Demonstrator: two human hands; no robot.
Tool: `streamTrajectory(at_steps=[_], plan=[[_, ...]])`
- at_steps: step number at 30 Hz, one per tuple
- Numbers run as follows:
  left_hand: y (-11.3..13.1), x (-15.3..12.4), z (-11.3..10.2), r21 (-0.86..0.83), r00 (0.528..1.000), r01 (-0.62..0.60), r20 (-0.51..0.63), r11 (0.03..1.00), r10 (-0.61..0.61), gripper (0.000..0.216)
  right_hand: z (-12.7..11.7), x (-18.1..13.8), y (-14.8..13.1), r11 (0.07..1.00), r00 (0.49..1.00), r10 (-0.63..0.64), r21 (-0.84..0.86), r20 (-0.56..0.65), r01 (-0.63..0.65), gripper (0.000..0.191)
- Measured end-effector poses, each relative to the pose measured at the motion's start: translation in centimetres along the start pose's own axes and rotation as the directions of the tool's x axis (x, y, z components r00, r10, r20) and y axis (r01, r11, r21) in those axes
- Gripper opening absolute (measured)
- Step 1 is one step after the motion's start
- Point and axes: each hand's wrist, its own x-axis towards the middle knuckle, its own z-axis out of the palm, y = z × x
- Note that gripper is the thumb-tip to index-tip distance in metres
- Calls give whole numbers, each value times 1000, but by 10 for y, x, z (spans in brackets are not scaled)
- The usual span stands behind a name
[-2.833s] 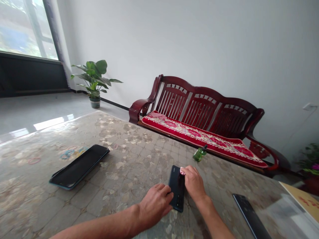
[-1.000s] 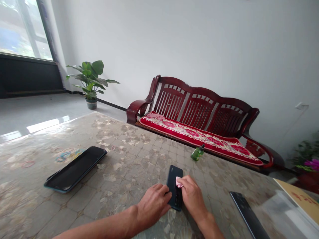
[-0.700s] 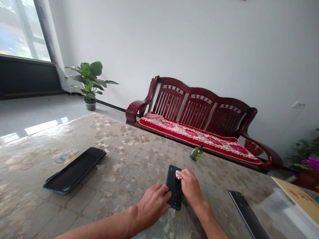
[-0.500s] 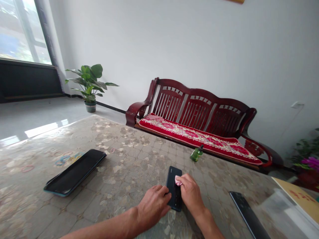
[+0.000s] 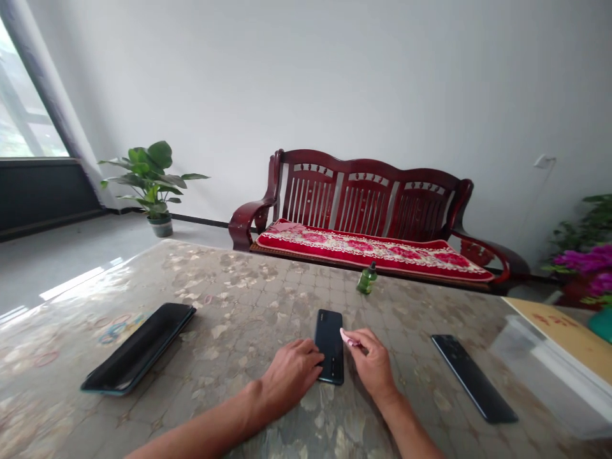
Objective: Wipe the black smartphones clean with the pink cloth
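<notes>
The dark phone [image 5: 329, 345] lies flat on the patterned table [image 5: 239, 299], right in front of you, its long axis running almost straight away from you toward the bench, the far end tipped a touch to the left. Its near short edge sits between your two hands. Your left hand [image 5: 289, 379] rests palm-down beside the phone's near left corner, fingers relaxed and spread, fingertips touching its left edge, not gripping anything. Your right hand [image 5: 373, 366] sits just off the phone's right edge, thumb and forefinger pinched on a small pink cloth [image 5: 348, 337], which pokes out toward the phone's right side; whether it touches the phone, I can't tell.

Moving outward: a second dark phone [image 5: 473, 377] lies well to your right, angled away to the left. On your left, a larger dark tablet [image 5: 139, 346] lies flat, its long axis slanting away to the right, with coloured rubber bands [image 5: 112, 329] scattered just beyond it. A small green bottle [image 5: 366, 280] stands upright near the table's far edge, beyond the phone. Behind it, a red wooden bench [image 5: 363, 217] with a floral cushion sits against the wall, and a potted plant [image 5: 148, 182] stands on the floor at far left.
</notes>
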Motion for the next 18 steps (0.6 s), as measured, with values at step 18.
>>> streamTrajectory(at_steps=[18], plan=[[-26, 98, -28, 309, 830, -451, 491, 837, 266, 109, 1, 4, -2, 990, 986, 107, 106, -131, -94, 20]])
